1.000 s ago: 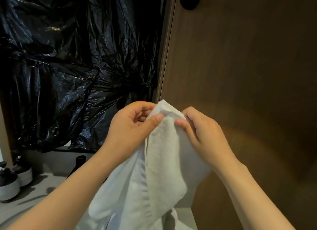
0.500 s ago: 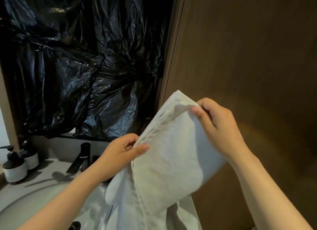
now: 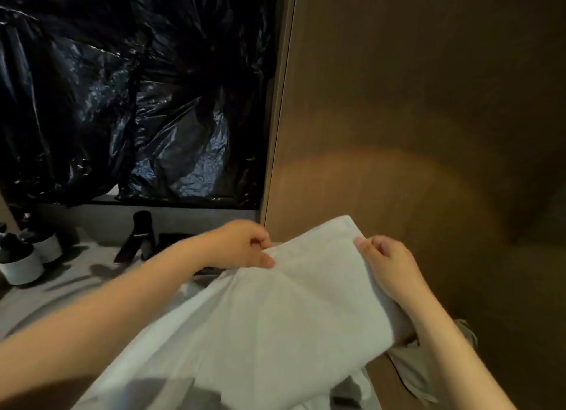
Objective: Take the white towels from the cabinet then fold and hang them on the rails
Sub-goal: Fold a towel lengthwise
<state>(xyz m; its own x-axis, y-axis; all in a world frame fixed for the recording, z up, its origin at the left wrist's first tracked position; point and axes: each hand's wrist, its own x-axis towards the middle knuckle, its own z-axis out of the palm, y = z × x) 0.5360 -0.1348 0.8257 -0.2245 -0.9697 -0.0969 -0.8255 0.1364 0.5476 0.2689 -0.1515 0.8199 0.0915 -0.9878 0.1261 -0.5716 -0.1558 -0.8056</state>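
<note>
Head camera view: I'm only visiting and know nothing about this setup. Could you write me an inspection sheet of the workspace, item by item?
Surface: grey counter, partly hidden by the arms and towel.
Job's things: one white towel, held spread between both hands, its lower part running out of frame.
Clutter: black faucet and two dispenser bottles on the counter.
Grippers: left hand pinches the towel's top edge; right hand grips its upper right edge.
Cables: nothing seen.
Surroundings: crumpled black plastic sheet behind the counter; brown panel on the right.
</note>
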